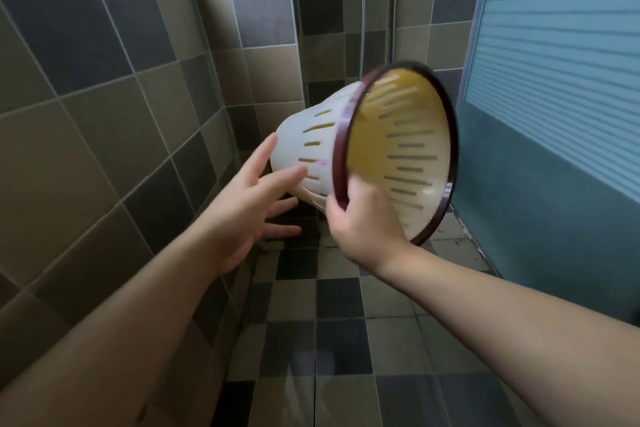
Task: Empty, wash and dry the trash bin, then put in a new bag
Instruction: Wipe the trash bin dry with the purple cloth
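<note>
A white slotted trash bin (pixel 311 146) with a dark maroon rim is held in the air on its side, its open mouth facing me and to the right. Its inside looks empty and yellowish. My right hand (pixel 363 222) grips the lower part of the rim, fingers curled over the edge. My left hand (pixel 249 204) is spread with straight fingers; its upper fingertips touch the bin's side near the base.
A checkered tile wall (pixel 104 114) stands close on the left and behind the bin. On the right is a blue panel (pixel 554 114) with ribbed glass. Below lies a checkered tile floor (pixel 339 340).
</note>
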